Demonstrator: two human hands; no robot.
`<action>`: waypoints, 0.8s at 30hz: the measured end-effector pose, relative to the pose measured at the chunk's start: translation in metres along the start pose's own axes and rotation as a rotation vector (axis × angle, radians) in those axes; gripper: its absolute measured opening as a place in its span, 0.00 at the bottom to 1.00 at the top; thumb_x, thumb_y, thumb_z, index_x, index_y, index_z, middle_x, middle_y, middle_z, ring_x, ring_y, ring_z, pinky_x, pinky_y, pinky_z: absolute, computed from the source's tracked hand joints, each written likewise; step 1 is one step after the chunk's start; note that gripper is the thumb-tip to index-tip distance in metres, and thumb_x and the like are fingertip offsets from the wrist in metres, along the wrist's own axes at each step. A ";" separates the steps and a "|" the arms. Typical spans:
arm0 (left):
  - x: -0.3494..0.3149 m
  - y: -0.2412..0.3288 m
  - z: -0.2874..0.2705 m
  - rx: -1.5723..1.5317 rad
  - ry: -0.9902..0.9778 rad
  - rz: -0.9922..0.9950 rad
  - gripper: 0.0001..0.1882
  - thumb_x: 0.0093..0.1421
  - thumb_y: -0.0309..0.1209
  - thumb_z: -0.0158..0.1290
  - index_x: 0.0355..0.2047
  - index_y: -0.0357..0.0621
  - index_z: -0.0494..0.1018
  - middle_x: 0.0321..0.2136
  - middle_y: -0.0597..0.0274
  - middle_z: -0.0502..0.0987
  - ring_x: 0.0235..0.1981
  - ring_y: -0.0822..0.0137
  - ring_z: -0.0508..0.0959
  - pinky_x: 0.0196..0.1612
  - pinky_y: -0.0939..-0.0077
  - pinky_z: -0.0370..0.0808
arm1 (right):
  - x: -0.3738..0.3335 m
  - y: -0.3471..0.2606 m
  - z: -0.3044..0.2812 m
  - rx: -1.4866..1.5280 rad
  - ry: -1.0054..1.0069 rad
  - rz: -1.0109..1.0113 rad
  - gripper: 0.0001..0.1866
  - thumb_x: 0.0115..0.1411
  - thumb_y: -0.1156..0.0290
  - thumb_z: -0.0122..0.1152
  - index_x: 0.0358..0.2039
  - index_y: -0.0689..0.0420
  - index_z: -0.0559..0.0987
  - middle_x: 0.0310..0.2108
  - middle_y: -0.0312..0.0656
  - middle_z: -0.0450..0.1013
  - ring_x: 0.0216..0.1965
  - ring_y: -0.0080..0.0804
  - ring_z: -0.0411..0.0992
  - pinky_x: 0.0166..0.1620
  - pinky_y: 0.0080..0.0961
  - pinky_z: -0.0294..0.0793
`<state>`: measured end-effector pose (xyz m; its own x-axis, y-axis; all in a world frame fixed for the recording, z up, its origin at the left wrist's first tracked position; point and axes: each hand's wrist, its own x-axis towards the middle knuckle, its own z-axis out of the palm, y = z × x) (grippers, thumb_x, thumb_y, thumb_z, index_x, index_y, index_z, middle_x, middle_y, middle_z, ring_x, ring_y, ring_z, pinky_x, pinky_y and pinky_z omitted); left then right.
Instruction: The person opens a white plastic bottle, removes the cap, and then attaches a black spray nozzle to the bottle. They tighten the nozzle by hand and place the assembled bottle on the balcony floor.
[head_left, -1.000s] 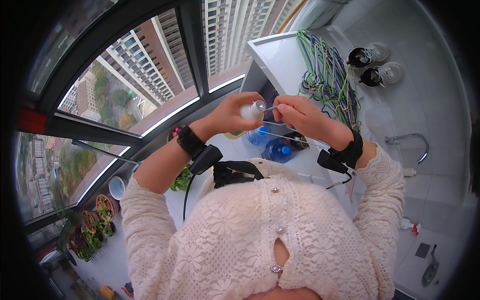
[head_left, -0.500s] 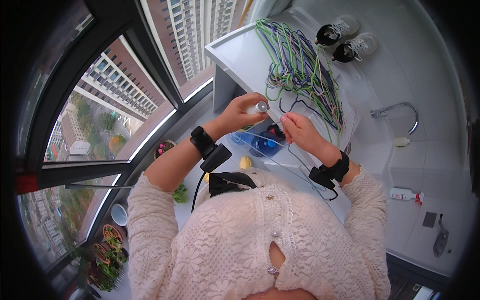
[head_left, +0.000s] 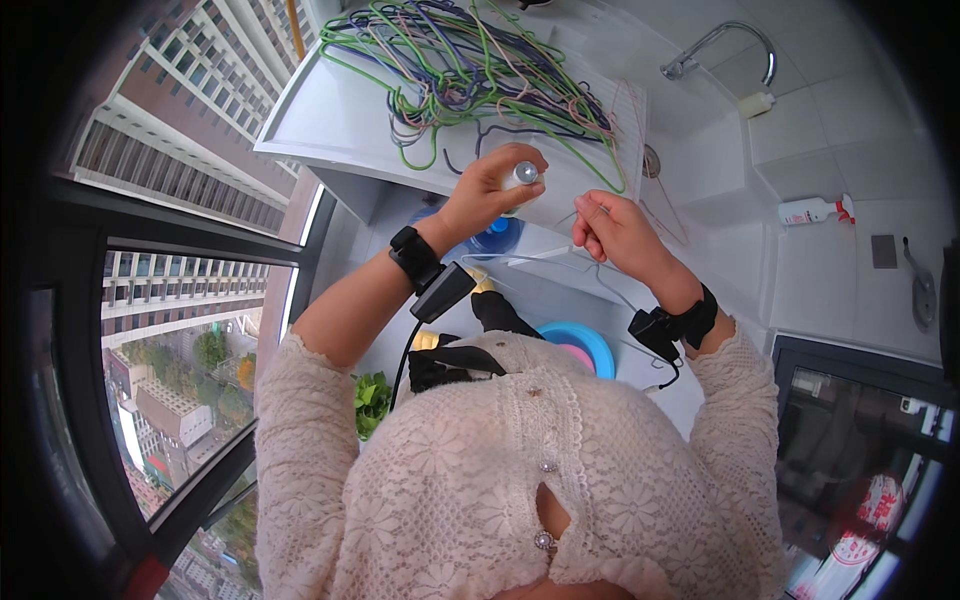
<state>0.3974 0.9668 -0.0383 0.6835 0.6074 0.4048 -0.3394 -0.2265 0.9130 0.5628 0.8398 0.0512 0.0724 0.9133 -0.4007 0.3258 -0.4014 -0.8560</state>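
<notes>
My left hand [head_left: 487,192] is closed around a small white bottle [head_left: 522,178] with a silvery round top, held upward near the front edge of the white counter. To its right, my right hand [head_left: 622,238] pinches a pale thin wire hanger [head_left: 500,257] at its hook end. The hanger's body hangs down in front of me, partly hidden by my hand and wrist. Bottle and hanger are apart. Just beyond both hands, a tangled pile of green, purple and pink hangers [head_left: 480,85] lies on the counter [head_left: 325,110].
A white sink with a chrome faucet [head_left: 772,62] is at the right, with a spray bottle [head_left: 812,210] nearby. Below the counter stand a blue water jug [head_left: 497,237] and a blue basin [head_left: 597,343]. A green plant [head_left: 372,398] sits by the window at left.
My view has turned right, so the hanger pile sits farther up and left and the blue basin shows. My hands keep hold of the bottle and hanger and are slightly farther apart.
</notes>
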 end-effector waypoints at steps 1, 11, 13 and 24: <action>0.005 -0.004 0.005 -0.005 -0.016 0.010 0.12 0.55 0.26 0.58 0.40 0.41 0.72 0.39 0.63 0.73 0.43 0.67 0.72 0.49 0.76 0.66 | -0.002 -0.001 -0.004 -0.006 0.012 -0.006 0.17 0.69 0.61 0.42 0.29 0.59 0.69 0.22 0.34 0.70 0.16 0.13 0.60 0.20 0.13 0.61; 0.030 -0.043 0.038 0.020 -0.135 -0.046 0.13 0.57 0.26 0.56 0.43 0.42 0.72 0.43 0.61 0.73 0.48 0.64 0.70 0.54 0.72 0.63 | 0.001 0.006 -0.016 0.014 0.254 -0.036 0.17 0.67 0.61 0.45 0.29 0.61 0.70 0.19 0.34 0.70 0.16 0.17 0.63 0.22 0.17 0.63; 0.031 -0.048 0.043 0.033 -0.131 -0.017 0.13 0.55 0.28 0.58 0.40 0.43 0.71 0.41 0.59 0.73 0.46 0.59 0.70 0.52 0.69 0.64 | 0.005 0.007 -0.016 0.028 0.277 -0.066 0.16 0.67 0.61 0.45 0.31 0.62 0.71 0.19 0.34 0.70 0.17 0.17 0.63 0.22 0.17 0.63; 0.036 -0.060 0.051 0.106 -0.152 0.070 0.15 0.53 0.31 0.59 0.40 0.44 0.71 0.41 0.55 0.72 0.47 0.52 0.68 0.52 0.65 0.64 | 0.024 0.016 -0.025 -0.124 0.334 -0.116 0.14 0.67 0.64 0.47 0.32 0.62 0.71 0.21 0.37 0.72 0.19 0.21 0.67 0.24 0.21 0.67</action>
<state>0.4751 0.9633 -0.0757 0.7529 0.4673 0.4635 -0.3255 -0.3477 0.8793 0.5931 0.8569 0.0365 0.3251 0.9326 -0.1567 0.4605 -0.3008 -0.8351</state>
